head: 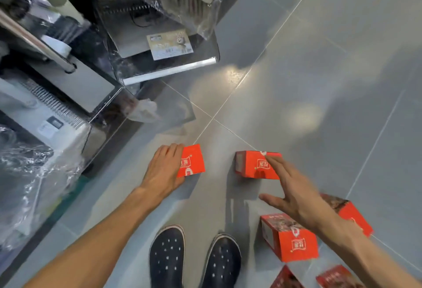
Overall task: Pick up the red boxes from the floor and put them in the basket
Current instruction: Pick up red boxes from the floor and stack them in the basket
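Observation:
Several red boxes lie on the grey tiled floor. My left hand [164, 168] is closed around the left end of one red box [193, 160], just ahead of my feet. My right hand [294, 192] hovers with fingers spread over a second red box [253, 164] and holds nothing. Below my right wrist stands a third red box [291, 241], with another [350, 213] partly hidden behind my forearm. Two more red boxes [287, 279] [335, 277] are cut off by the bottom edge. No basket is in view.
Plastic-wrapped metal shelving and appliances [159, 36] fill the left side and top. A wrapped white machine [41, 123] stands at the left. My two dark shoes [194, 258] stand at the bottom centre. Grey floor tiles [331, 70] stretch to the right.

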Available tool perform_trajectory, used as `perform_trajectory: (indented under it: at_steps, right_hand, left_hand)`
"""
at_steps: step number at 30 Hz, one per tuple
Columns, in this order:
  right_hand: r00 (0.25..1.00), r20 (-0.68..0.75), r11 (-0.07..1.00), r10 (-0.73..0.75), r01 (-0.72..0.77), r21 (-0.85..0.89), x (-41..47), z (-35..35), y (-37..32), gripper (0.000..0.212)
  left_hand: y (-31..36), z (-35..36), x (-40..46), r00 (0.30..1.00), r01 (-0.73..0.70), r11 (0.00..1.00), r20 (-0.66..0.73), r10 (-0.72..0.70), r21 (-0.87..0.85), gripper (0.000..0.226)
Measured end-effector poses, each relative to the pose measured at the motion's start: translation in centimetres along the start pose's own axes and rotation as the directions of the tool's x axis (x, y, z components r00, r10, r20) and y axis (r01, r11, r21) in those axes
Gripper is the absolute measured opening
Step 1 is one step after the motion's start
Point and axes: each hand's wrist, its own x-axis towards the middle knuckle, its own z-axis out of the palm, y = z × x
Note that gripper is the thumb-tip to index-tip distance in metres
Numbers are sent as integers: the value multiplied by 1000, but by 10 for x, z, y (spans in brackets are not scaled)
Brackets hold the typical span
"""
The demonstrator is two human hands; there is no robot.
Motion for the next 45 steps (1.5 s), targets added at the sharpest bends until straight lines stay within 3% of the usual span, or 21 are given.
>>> perform_trajectory:
  at_steps: [5,10,12,14,19,21,25,32,39,45]
  right_hand:
    - [998,24,994,65,-62,-86,11,-8,9,103]
    - [985,124,971,121,-92,-222,47,36,40,115]
    - [981,114,955,159,-123,-270,55,47,47,107]
    - [988,49,938,144,-121,-324,64,66,47,85]
    - [995,-2,949,101,-96,-300,57,38,22,57]
    - [997,14,966,79,-74,-247,45,2,-4,61]
    - [998,-21,996,64,-65,-68,15,-101,-72,88]
    - [984,-180,999,3,4,38,-56,-311,-207,88]
    - [963,-240,992,-125,126,-11,-144,-505,-340,80]
    - [902,-306,953,-303,296,-69,-191,-615,-438,90]
  left_hand:
    - [7,-47,-28,997,-83,992,-14,82,-99,80]
    - [-4,-48,-53,994,-106,985,-24,104,-135,83]
    - [-10,-41,-57,995,-99,984,-40,94,-147,85]
    - [-21,-27,-74,998,-56,985,-46,49,-161,87]
    - [-21,-43,-96,998,-51,987,-47,44,-150,92]
    - [-14,-70,-103,998,-52,986,-51,44,-157,91]
    - [14,-160,-114,994,-67,984,-99,51,-163,89]
    - [74,-372,-154,964,-158,970,-241,110,-187,86]
    - [132,-603,-246,930,-204,972,-334,154,-119,91]
    - [164,-737,-346,893,-154,985,-438,105,-76,95]
